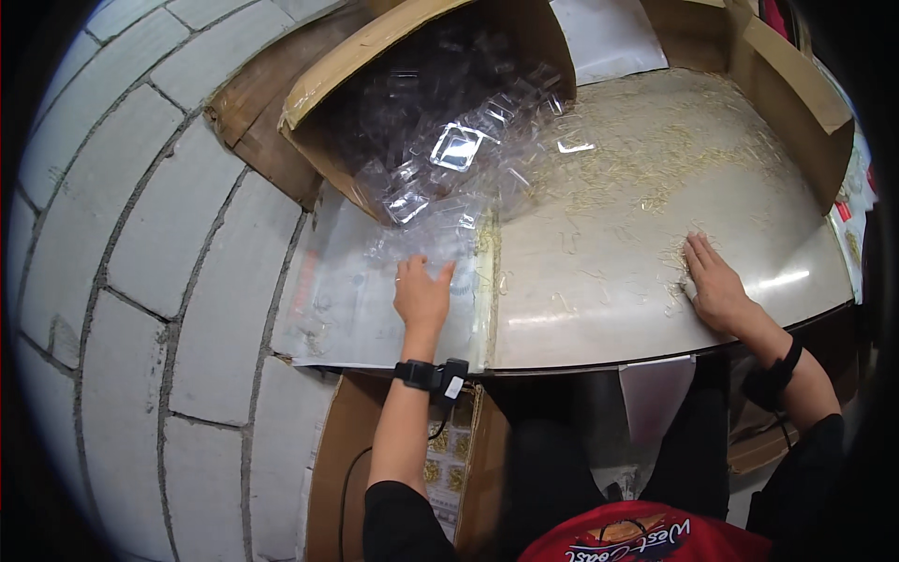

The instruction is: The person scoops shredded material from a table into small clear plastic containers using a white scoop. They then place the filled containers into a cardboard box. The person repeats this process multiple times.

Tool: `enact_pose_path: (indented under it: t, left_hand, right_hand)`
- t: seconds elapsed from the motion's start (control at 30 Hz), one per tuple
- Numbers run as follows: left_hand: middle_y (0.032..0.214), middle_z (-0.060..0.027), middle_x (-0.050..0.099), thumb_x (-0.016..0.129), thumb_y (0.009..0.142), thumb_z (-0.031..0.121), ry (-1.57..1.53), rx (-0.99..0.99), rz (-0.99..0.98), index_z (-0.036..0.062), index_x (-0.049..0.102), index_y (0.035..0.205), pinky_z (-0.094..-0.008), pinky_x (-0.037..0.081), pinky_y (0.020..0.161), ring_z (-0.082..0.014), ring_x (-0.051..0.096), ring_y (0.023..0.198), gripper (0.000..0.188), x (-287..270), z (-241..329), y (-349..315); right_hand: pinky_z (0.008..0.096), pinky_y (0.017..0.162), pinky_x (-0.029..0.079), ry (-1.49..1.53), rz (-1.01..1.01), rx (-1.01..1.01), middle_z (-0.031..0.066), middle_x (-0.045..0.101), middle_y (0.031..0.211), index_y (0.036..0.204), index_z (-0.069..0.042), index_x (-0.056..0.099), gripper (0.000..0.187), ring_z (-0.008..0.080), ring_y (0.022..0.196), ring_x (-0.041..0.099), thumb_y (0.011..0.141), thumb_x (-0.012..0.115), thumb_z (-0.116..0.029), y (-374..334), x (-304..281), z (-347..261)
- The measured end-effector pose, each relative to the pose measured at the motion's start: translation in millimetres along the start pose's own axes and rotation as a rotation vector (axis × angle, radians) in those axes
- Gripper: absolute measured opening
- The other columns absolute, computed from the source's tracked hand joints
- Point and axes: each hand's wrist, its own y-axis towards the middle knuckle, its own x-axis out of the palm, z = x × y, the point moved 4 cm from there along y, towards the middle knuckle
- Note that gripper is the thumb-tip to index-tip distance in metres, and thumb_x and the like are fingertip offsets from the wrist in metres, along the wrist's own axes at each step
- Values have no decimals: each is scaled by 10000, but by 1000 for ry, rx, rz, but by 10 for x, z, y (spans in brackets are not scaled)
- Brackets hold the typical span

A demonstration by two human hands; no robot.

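Head view: at left of the work surface, a loose heap of small, clear, thin-walled rectangular plastic cases (459, 148) spills from the mouth of a large brown cardboard box (332, 80) lying on its side, their faces catching white glare. The left hand (423, 295) is at the near edge of this heap, palm down, thumb and fingers parted. Right of a yellowed tape strip (484, 300) running across the grey, smooth tabletop (599, 323), many thin, gold-coloured bent wire pieces (670, 183) are scattered, dense toward the far middle and sparser near the tape. The right hand (719, 288) lies flat well apart from the left, fingers extended side by side, tips touching a small cluster of the wire pieces; whether it grips any, I cannot tell. Deep in the box the cases sink into shadow, and their transparent edges blur together; the left palm's underside is hidden, as is whatever lies beneath the right palm. The cases sit tumbled at mixed tilts, the brightest one, near the heap's middle, slanting slightly up to the right. The wire pieces are slender, their long axes lying flat and pointing many ways.
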Motion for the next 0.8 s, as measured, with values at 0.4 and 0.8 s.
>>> enact_pose_path:
  t: [0.4,0.8]
  left_hand:
    - [969,-101,591,678,713,34,-342,450,-172,52,579,1126,-387,431,864,-278,558,939,425,-153,280,-737]
    - [911,-159,586,705,778,360,-131,-43,-388,-19,589,955,-408,462,752,-316,594,846,434,254,408,-818]
  right_hand:
    - [381,1123,270,356,525,131,217,394,1405,1304,43,442,610,354,1340,328,694,446,48,-497,178,606]
    - [455,1139,173,205,282,363,281,236,1466,1417,37,239,683,394,1390,186,893,494,-319,687,243,0]
